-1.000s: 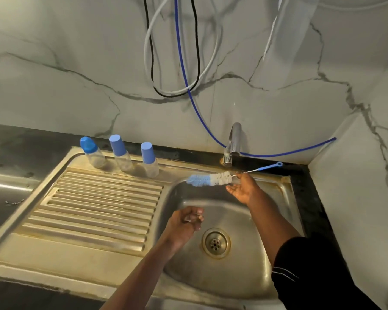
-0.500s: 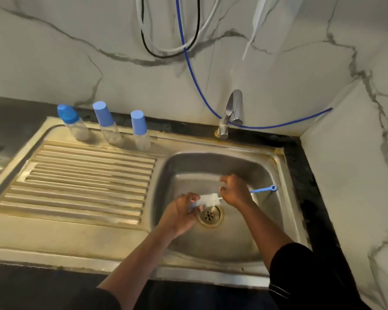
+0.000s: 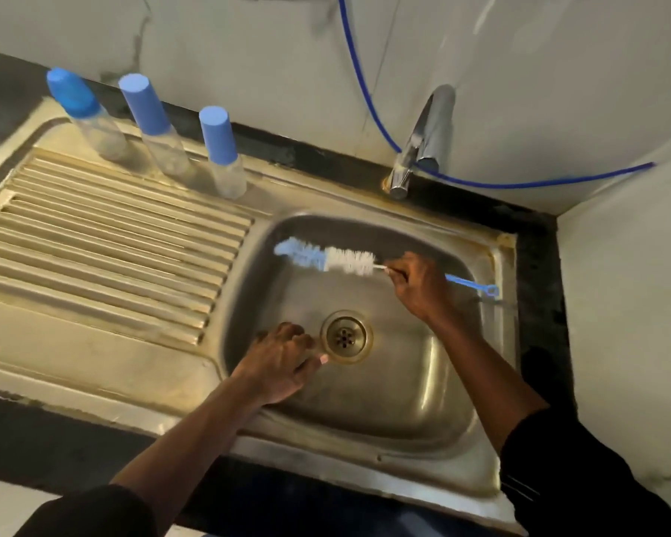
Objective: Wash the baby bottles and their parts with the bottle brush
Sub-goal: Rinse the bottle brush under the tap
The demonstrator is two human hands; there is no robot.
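The right hand (image 3: 419,282) grasps the brush (image 3: 326,258) over the sink (image 3: 423,381), poised for scrubbing; three bottles (image 3: 225,164) wait behind the drainer (image 3: 113,257). The left hand (image 3: 283,358) curls near the drain (image 3: 345,335); whether its fingers hold anything, I cannot tell.

Right hand (image 3: 419,288) pinches the bottle brush (image 3: 345,260); left hand (image 3: 279,362) curls palm-down.

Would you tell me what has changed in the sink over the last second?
The right hand, gripping the bottle brush, has pulled its bristles away from the left hand, back across the sink; the left hand sits beside the drain. The three baby bottles stayed on the drainboard.
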